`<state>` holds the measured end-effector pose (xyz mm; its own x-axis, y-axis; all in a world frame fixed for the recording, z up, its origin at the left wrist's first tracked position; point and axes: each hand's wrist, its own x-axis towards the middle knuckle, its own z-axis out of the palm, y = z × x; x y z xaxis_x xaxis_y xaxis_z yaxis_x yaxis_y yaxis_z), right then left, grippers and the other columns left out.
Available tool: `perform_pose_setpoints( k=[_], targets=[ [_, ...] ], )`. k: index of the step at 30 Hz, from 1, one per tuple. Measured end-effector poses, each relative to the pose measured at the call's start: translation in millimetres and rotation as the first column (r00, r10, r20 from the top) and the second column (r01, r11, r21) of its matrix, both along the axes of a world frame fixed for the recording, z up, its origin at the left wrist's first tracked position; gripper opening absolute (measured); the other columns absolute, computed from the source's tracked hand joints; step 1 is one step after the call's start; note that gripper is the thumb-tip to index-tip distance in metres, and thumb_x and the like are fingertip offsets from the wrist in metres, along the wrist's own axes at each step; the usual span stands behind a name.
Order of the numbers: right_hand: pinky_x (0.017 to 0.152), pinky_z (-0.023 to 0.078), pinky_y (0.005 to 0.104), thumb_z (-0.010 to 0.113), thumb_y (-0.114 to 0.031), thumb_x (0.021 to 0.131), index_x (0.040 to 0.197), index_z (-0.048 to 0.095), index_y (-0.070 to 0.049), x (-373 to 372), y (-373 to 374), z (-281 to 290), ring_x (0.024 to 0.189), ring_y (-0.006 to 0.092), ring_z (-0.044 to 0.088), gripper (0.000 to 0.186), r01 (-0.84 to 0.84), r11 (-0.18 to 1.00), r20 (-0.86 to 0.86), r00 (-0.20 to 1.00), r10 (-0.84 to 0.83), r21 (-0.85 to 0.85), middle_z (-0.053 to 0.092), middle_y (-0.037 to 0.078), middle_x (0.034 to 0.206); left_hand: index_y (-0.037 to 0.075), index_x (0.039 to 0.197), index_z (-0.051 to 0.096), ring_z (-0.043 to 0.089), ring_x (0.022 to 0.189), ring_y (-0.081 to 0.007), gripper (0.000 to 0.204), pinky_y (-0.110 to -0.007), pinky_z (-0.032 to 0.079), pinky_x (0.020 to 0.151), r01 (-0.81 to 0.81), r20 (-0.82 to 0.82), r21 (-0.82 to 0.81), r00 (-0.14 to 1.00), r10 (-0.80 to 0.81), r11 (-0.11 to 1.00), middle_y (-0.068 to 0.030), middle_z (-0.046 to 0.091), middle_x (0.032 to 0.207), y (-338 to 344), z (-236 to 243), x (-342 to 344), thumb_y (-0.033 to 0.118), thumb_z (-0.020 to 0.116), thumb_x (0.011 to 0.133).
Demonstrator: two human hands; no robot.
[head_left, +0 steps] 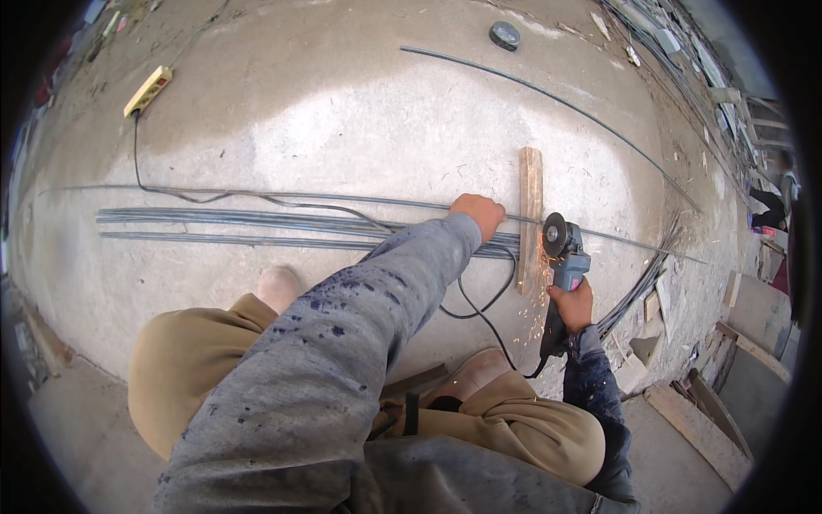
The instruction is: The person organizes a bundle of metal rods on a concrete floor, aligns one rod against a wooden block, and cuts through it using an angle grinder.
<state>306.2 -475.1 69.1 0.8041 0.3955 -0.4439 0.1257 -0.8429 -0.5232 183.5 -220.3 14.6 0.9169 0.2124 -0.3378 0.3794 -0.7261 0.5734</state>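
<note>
My left hand point(481, 214) is closed around a long thin steel rod point(634, 241) and holds it down near a wooden plank point(531, 176). The rod lies across the plank. In my right hand point(574, 303) is a blue and black angle grinder point(569, 267), gripped by its body. Its cutting disc point(556, 233) is at the rod, just right of the plank. Orange sparks point(538, 321) fly down from there toward me. The exact contact point is hidden behind the disc. Beside the held rod, nearer to me, lie several more steel rods point(257, 220), partly covered by my left sleeve.
The grinder's black cord point(481, 313) loops over the rods toward a yellow power strip point(147, 92) at far left. Another rod point(548, 92) and a dark round object point(505, 35) lie farther off. At right are a rod bundle point(642, 287), boards point(698, 433) and a person point(775, 201).
</note>
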Motion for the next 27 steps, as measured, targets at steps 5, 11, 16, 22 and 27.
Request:
perform_pose_setpoints(
  k=[5,11,16,22,27],
  targets=[
    [0.069,0.049,0.0335,0.072,-0.019,0.062,0.095,0.057,0.003,9,14,-1,0.074,0.021,0.062,0.042,-0.021,0.998,0.026,0.999,0.02,0.052,0.065,0.013,0.084,0.01,0.103,0.065,0.065,0.091,-0.0298,0.02,-0.042,0.05,0.077,0.0,-0.013,-0.011,1.0,0.0,1.0,-0.0141,0.068,0.094,-1,2,2,0.018,0.052,0.09],
    [0.069,0.05,0.0344,0.072,-0.019,0.063,0.095,0.058,0.003,5,10,0,0.074,0.022,0.063,0.042,-0.022,1.0,0.016,1.0,0.023,-0.008,0.066,0.013,0.083,0.009,0.102,0.065,0.065,0.09,-0.0304,0.021,-0.042,0.05,0.076,0.006,-0.007,0.008,1.0,-0.005,1.0,-0.0144,0.068,0.093,0,-2,-1,0.021,0.05,0.091],
    [0.069,0.05,0.0352,0.073,-0.02,0.064,0.096,0.058,0.003,4,-8,-13,0.074,0.0235,0.063,0.043,-0.026,0.999,0.015,1.0,0.025,0.025,0.066,0.014,0.083,0.009,0.102,0.065,0.066,0.088,-0.0309,0.021,-0.042,0.051,0.074,0.008,0.009,0.023,1.0,-0.008,1.0,-0.0138,0.068,0.091,0,-5,0,0.021,0.051,0.091],
    [0.073,0.05,0.0356,0.073,-0.021,0.063,0.098,0.058,0.004,16,10,-16,0.08,0.0252,0.064,0.045,-0.003,0.999,0.009,1.0,0.003,0.04,0.066,0.015,0.088,0.01,0.103,0.065,0.066,0.089,-0.0299,0.02,-0.042,0.051,0.075,0.009,0.001,0.018,1.0,-0.009,1.0,-0.0137,0.068,0.094,0,-2,-1,0.019,0.052,0.09],
    [0.072,0.049,0.0341,0.073,-0.019,0.064,0.098,0.058,0.003,-1,-7,-10,0.076,0.0224,0.062,0.043,-0.004,1.0,-0.01,1.0,0.004,0.028,0.065,0.012,0.087,0.009,0.104,0.064,0.066,0.089,-0.0297,0.021,-0.041,0.051,0.075,0.018,-0.001,0.012,1.0,-0.018,1.0,-0.0139,0.068,0.094,2,0,0,0.02,0.051,0.091]
  ],
)
